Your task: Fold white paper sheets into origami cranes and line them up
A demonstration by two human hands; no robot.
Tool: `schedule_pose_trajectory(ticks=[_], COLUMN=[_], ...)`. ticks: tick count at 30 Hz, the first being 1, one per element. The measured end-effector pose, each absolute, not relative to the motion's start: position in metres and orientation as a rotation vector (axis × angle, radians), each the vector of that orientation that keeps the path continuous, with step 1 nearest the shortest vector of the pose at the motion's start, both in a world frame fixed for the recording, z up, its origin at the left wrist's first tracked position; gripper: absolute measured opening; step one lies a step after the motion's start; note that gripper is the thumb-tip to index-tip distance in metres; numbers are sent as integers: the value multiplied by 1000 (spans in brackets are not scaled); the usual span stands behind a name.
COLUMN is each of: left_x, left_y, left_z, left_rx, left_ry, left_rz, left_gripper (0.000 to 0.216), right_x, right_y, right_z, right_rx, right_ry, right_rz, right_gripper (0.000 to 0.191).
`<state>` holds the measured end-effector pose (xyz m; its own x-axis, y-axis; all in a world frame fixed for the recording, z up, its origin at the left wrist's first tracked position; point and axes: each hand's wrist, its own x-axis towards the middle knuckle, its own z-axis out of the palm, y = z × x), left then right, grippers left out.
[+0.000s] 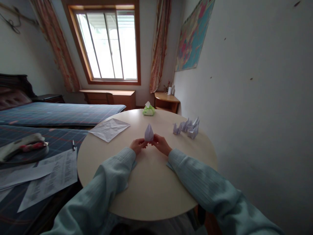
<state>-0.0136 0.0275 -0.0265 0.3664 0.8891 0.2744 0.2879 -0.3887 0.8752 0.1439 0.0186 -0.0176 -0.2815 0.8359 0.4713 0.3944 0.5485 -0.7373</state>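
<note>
A small folded white paper piece (149,133) with a pointed top stands upright between my two hands over the round beige table (146,189). My left hand (138,145) pinches its lower left side and my right hand (160,144) pinches its lower right side. Both sleeves are pale blue-green. A creased square paper sheet (110,129) lies flat on the table to the left. Several finished folded paper figures (187,127) stand in a cluster at the right of the table.
A green tissue pack (148,110) sits at the table's far edge. To the left is a bed with printed paper sheets (52,178), a pen (73,145) and a round tray (23,153). A white wall (256,98) runs close along the right.
</note>
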Motion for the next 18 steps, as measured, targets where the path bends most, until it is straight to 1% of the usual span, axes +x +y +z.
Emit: schedule_pose_trajectory(ticks=[3,9,15,18], left_x=[-14,-19,-22,-22], left_y=[28,35,38,38], left_z=[-28,-32,-33,-33], left_rx=[1922,1987,1985,1961], left_ry=[1065,1121,1194,1218], left_rz=[1039,1097,1152,1169], left_gripper=[25,23,21,21], right_x=[144,143,143,144], right_y=[18,18,17,18], right_z=[-15,-19,-17,-16], right_rx=[-1027,-999,-1001,-1055], right_ry=[-1901,-1905,-1867,-1784], right_rz=[572,669,632,545], right_gripper=[8,16,24,25])
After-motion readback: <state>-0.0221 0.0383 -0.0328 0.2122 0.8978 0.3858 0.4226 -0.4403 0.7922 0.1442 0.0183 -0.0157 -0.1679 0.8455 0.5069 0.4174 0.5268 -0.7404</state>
